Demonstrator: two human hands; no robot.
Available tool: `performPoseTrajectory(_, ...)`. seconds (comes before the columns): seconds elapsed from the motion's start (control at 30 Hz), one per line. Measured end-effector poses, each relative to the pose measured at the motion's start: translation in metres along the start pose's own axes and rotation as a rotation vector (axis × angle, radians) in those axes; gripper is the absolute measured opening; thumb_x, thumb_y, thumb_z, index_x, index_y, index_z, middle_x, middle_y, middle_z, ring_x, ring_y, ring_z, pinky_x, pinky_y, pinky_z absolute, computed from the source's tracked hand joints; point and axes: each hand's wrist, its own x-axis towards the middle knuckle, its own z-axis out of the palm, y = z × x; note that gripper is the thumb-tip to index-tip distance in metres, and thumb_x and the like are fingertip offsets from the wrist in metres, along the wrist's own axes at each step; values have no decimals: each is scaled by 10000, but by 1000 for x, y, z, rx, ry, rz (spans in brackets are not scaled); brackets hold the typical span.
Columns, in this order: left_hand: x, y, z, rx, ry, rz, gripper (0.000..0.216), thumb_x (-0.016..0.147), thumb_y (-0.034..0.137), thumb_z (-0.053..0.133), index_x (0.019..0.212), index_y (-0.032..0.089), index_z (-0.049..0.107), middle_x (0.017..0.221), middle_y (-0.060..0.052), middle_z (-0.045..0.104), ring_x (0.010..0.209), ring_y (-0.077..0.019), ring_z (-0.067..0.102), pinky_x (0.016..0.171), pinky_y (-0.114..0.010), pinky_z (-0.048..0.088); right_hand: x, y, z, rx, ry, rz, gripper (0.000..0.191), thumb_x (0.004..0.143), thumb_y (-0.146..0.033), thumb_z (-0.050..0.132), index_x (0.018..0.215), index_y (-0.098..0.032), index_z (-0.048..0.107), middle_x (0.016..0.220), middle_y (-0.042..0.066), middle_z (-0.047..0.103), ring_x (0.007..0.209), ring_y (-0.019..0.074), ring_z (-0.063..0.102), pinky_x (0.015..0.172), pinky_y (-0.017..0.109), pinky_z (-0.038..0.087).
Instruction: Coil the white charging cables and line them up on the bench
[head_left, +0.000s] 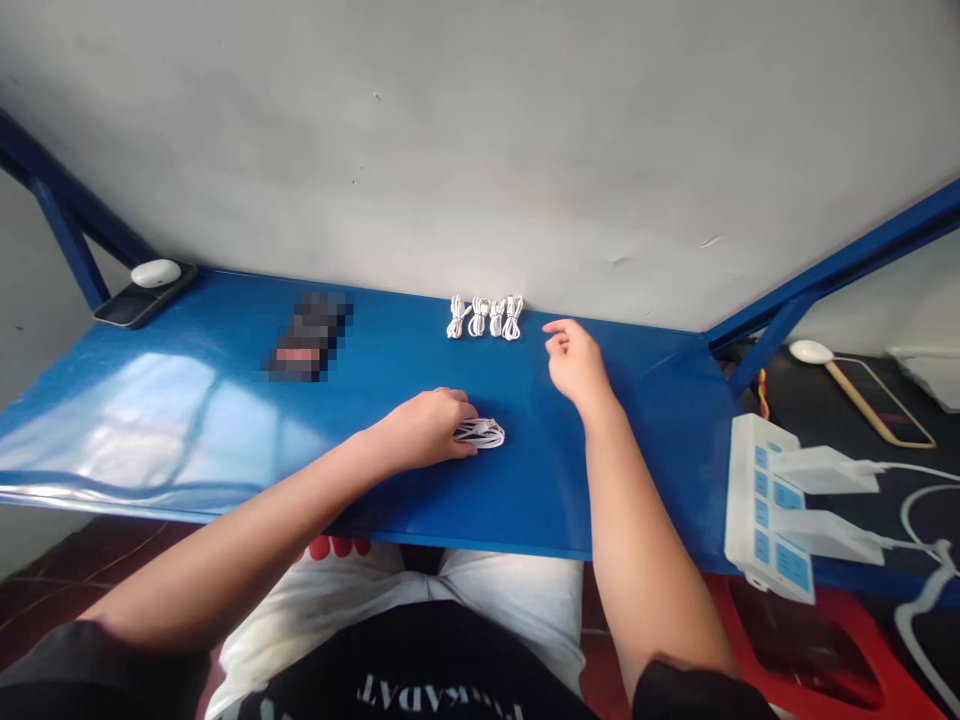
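On the blue table (525, 500), my left hand (431, 428) is closed around one end of a coiled white cable (484, 433), whose loops stick out to the right of my fingers. My right hand (576, 365) hovers or rests near the back of the table with nothing in it, fingers partly bent and apart. Just left of it, several tied white cable bundles (495, 317) stand in a row close to the wall. The bundles and my right hand do not touch.
A dark pixelated object (309, 338) lies on the left. Behind it, a white rounded item (156, 273) sits on a dark phone (135, 305). At right, a white power strip (750, 500) carries two plugged-in chargers (829, 470); another phone (885, 400) lies beyond. A wall (480, 150) borders the back.
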Motion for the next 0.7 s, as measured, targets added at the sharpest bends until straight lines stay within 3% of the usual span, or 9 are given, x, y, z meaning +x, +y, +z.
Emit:
performPoseTrajectory(0.13,5,-8,-8,-32,30,-38,81,811,206,634,827,176,708,868,-71,683,760,-193,595,670,-296,385,-11,-15,13,-86,-233,-91,308,873,-138,471,1070,-214,697,897,54,675,804,193,601,835,346,483)
performPoseTrajectory(0.27,13,-20,-14,-186,59,-116,104,777,214,636,731,160,711,661,-24,615,592,-138,466,590,-299,301,-15,-21,13,-133,-254,-75,304,891,-151,470,1070,-215,708,998,78,685,882,206,620,868,367,486)
performPoseTrajectory(0.37,18,-34,-13,-489,45,-201,254,776,389,714,827,149,781,623,6,596,556,-112,421,561,-288,276,-16,-26,8,-86,-168,-138,285,853,-160,525,1050,-202,727,1066,90,675,961,218,629,916,376,486)
performPoseTrajectory(0.47,20,-47,-9,-947,82,-282,402,712,475,810,930,137,797,710,-18,663,615,-124,506,599,-273,343,-19,-35,4,71,-144,-112,253,802,-181,581,1002,-188,738,989,69,695,871,198,632,862,349,505)
performPoseTrajectory(0.6,20,-55,-4,-1445,226,-308,370,697,427,872,862,112,769,761,-45,679,675,-116,552,664,-261,395,-27,-49,4,242,-297,88,203,823,-334,626,884,-171,731,826,47,701,752,183,626,687,301,489)
performPoseTrajectory(0.7,21,-54,-3,-1586,266,-316,336,714,373,881,864,97,763,768,-42,681,678,-96,550,679,-247,402,-36,-54,12,174,-466,72,312,802,-422,701,1003,-187,742,788,15,674,677,155,588,627,284,452)
